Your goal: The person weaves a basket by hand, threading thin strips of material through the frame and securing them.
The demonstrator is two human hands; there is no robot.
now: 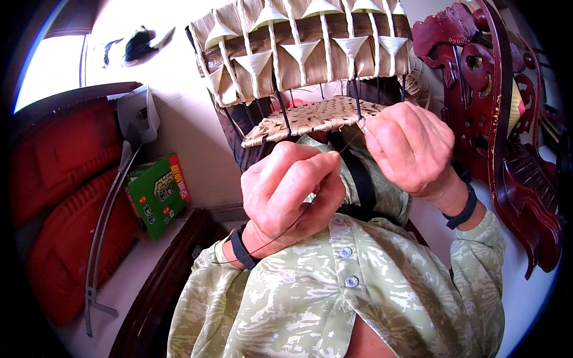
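Note:
A woven straw basket-like piece stands before me. Its upper panel has pale folded triangles and twisted strands over a dark brown band. Black cords link this panel to a flat, plaited straw panel below. At the lower panel's near edge, my right hand is closed, its fingertips pinching beside a black cord's end. My left hand is also closed, lower and to the left. A thin dark thread runs between the two hands, and a strand trails past my left wrist.
On the right stands carved dark-red wooden furniture. To the left are a red padded seat, a grey metal stand and a green box. A black-and-white animal is on the far floor. Pale twine lies behind the woven piece.

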